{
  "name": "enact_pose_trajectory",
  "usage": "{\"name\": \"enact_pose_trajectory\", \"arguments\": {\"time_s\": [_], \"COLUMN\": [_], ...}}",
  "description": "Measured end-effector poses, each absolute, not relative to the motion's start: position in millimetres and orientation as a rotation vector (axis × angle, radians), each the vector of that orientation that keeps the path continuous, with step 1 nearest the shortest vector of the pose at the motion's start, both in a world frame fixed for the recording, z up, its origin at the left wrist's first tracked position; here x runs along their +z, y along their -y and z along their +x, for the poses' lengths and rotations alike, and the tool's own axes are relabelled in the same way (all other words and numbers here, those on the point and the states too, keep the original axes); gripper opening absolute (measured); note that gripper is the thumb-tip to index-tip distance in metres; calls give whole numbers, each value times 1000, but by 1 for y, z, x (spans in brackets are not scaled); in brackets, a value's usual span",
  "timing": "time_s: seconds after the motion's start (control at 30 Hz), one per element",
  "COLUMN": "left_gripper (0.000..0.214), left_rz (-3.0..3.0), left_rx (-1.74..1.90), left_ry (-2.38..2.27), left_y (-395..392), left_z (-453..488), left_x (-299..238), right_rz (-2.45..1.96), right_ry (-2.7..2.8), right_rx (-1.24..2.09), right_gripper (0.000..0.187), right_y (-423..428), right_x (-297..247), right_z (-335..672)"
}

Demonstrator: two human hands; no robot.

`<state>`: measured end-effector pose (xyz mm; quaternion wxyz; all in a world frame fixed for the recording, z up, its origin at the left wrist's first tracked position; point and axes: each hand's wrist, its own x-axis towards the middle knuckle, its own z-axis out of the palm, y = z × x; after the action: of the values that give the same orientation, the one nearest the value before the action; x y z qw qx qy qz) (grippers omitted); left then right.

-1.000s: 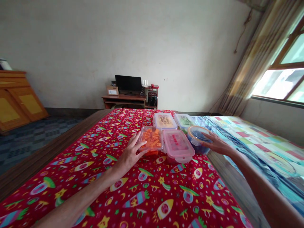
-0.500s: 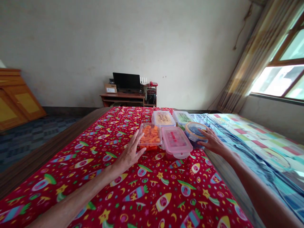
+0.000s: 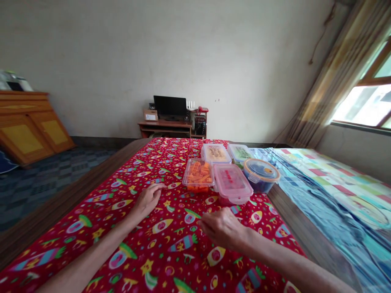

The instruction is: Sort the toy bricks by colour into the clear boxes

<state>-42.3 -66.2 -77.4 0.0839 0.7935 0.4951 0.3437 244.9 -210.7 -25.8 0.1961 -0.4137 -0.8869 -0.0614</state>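
My left hand (image 3: 148, 200) is over the red patterned cloth (image 3: 171, 248), left of the clear tub of orange plastic pieces (image 3: 198, 174). Its fingers reach out loosely, holding nothing. Nearer to me, below the pink-lidded box (image 3: 232, 183), my right hand (image 3: 222, 228) is curled closed with its back toward me; I see nothing in it. A round container with a blue lid and orange rim (image 3: 262, 174) stands right of the pink box. Behind are a clear-lidded box with pale contents (image 3: 216, 154) and another with green contents (image 3: 240, 152).
The cloth lies on a dark wooden surface (image 3: 297, 219). To the right is a bed-like surface with a checked cover (image 3: 332, 167) and blue fabric (image 3: 311, 211). A desk with a monitor (image 3: 170, 108) stands against the far wall; a wooden cabinet (image 3: 33, 126) is at left.
My right hand has left the round container, moved toward me and leftward, and curled up. My left hand has drawn away from the orange-piece tub to the left. The view has shifted slightly left.
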Motion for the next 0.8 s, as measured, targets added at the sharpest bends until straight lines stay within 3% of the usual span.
{"name": "enact_pose_trajectory", "arguments": {"time_s": [0.27, 0.8], "left_gripper": [38, 37], "left_rz": [2603, 2740], "left_rx": [1001, 1101], "left_ry": [-1349, -1305], "left_y": [83, 83], "left_z": [-27, -30], "left_x": [-85, -93], "right_rz": [-1344, -1167], "right_ry": [2590, 2551], "right_rx": [-70, 45], "right_gripper": [33, 23], "right_y": [176, 173], "right_x": [-56, -74], "right_z": [195, 202]}}
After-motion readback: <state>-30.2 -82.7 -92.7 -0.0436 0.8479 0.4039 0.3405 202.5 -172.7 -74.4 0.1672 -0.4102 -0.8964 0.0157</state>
